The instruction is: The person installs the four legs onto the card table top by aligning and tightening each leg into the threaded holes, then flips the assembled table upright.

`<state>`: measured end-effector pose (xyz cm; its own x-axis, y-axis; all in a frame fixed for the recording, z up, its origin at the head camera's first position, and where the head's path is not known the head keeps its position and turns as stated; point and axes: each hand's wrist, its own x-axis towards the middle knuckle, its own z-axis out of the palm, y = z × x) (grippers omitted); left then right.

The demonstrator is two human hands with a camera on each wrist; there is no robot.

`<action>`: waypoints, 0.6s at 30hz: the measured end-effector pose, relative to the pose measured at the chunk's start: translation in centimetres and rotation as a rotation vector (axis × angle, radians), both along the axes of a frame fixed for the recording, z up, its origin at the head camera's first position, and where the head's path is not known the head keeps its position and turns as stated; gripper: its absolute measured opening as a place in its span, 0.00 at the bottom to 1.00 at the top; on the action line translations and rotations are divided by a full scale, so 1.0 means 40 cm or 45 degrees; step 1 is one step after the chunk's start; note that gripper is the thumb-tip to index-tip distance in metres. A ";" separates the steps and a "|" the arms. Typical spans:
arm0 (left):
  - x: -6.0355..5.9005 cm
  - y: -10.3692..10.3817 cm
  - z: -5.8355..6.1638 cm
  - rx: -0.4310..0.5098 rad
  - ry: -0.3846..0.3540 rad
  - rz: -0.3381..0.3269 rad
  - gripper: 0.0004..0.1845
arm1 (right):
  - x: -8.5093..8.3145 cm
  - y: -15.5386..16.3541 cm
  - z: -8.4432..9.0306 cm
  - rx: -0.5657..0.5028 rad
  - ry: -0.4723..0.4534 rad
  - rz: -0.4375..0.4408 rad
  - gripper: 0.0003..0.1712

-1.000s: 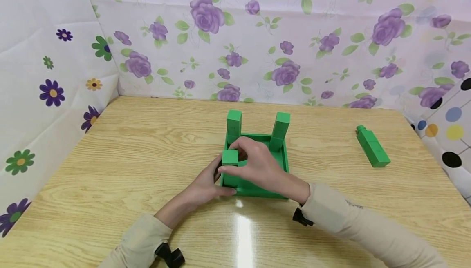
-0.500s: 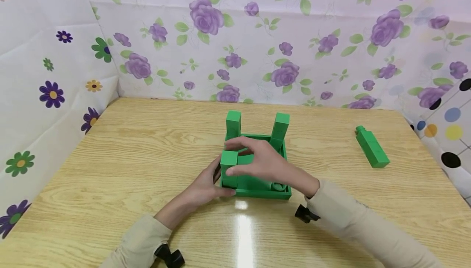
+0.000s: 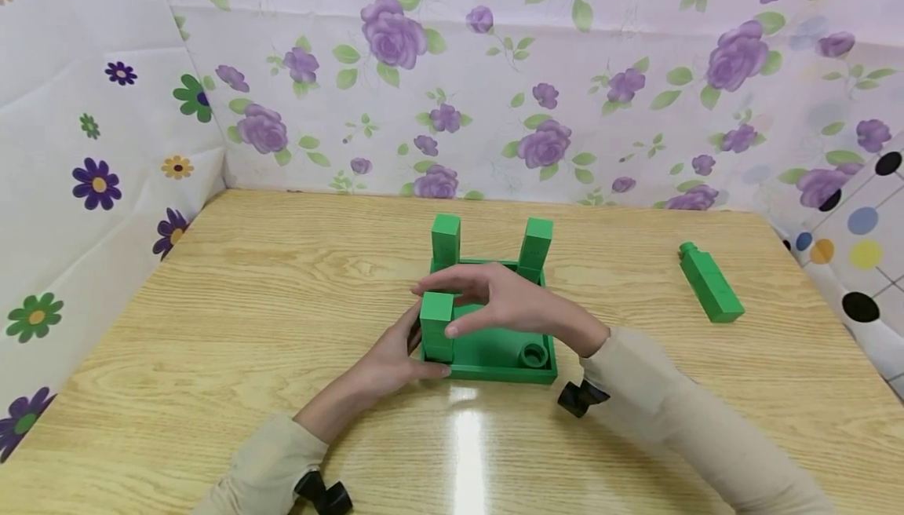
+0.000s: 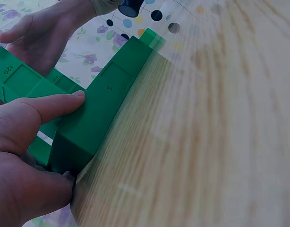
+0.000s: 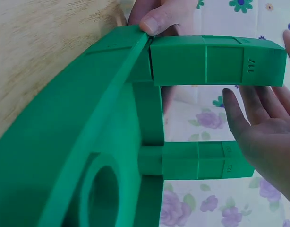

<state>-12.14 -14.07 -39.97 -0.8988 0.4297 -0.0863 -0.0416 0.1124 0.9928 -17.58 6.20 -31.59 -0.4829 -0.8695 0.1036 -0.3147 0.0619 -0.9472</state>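
A shallow green square tray [image 3: 504, 374] lies mid-table with upright block posts at three corners. My left hand [image 3: 392, 354] grips its front-left corner, thumb along the front wall. The front-left post [image 3: 438, 328] stands upright there. Around its upper part my right hand [image 3: 504, 303] hovers with thumb and fingers spread apart, holding nothing. In the right wrist view this post [image 5: 220, 61] is seated at the corner, my right fingertips [image 5: 230, 100] close beside it. A back-left post [image 3: 446, 240] and a back-right post [image 3: 537, 244] rise behind. A round socket [image 3: 533, 356] occupies the front-right corner.
A loose green post [image 3: 712, 286] with a round peg end lies on the wooden table [image 3: 282, 264] at the right. Floral cloth [image 3: 480, 91] hangs behind the table and along both sides.
My right hand has let go of the front-left post and opened around it. The post stays upright on the corner. My left hand keeps its grip on the tray.
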 end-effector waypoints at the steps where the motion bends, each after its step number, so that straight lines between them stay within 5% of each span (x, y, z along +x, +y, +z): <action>1: 0.000 0.000 0.000 0.001 -0.001 0.000 0.52 | -0.001 -0.002 -0.001 -0.006 -0.008 0.013 0.32; 9: 0.002 0.000 0.001 -0.020 -0.010 0.004 0.50 | -0.005 -0.009 -0.007 -0.062 -0.064 0.059 0.32; 18: -0.001 -0.001 -0.002 -0.043 0.005 0.004 0.53 | 0.004 -0.005 -0.002 0.074 0.094 -0.047 0.31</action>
